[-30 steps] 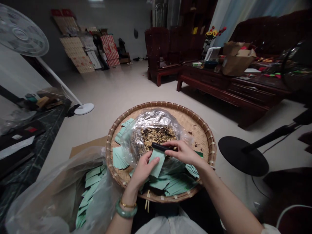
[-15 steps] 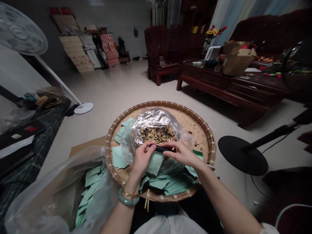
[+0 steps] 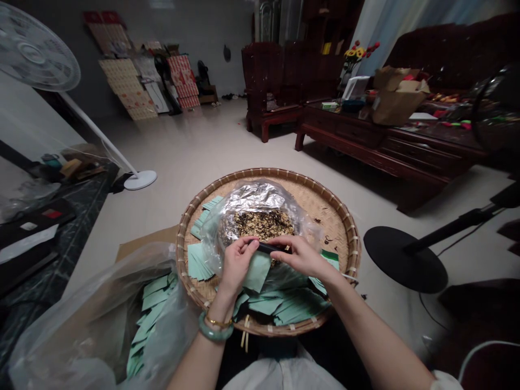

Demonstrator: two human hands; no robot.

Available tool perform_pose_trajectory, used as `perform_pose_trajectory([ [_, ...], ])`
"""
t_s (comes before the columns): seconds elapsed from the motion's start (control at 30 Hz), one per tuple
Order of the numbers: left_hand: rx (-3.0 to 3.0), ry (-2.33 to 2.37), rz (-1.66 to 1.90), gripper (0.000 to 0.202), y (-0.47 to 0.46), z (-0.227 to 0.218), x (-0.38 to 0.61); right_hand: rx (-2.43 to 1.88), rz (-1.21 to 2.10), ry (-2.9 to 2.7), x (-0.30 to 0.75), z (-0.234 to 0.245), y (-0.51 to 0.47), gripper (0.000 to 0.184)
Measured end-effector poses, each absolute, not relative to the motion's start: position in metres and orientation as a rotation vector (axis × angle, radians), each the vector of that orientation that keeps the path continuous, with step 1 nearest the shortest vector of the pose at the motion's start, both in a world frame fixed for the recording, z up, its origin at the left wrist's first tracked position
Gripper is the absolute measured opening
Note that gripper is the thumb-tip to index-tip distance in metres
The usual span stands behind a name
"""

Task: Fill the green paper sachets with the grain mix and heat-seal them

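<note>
My left hand is closed, its thumb and fingers pinching a pale green packet by its upper edge. A short black stick-like tool lies across between both hands, its left end at my left fingertips. Around its right end the fingers of my right hand are curled. Just beyond my hands, an open clear plastic bag holds loose brown and yellowish dried flakes. The bag rests in a round woven bamboo tray. More green packets are heaped at the tray's near side.
Left of the tray, a large clear plastic bag holds several green packets. A white standing fan is at the far left. On the right are a black round stand base and a dark wooden table.
</note>
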State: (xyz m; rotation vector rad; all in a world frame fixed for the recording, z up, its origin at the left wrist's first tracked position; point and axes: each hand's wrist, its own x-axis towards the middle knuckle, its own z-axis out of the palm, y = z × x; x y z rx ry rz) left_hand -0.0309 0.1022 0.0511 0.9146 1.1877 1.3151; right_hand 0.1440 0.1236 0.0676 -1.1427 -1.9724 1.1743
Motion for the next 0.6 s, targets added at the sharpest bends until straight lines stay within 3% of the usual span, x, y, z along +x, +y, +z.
perform_pose_trajectory([
  [0.33,0.916,1.185,1.262,0.032,0.1013,0.0567,-0.0327,-1.163,1.133,-1.962,0.1426,0.0621,0.1227,0.028],
  [0.6,0.846,1.121,1.14,0.058,0.0984,0.0488,-0.0346,-1.183,1.223,-1.822,0.1485,0.0642,0.1271,0.033],
])
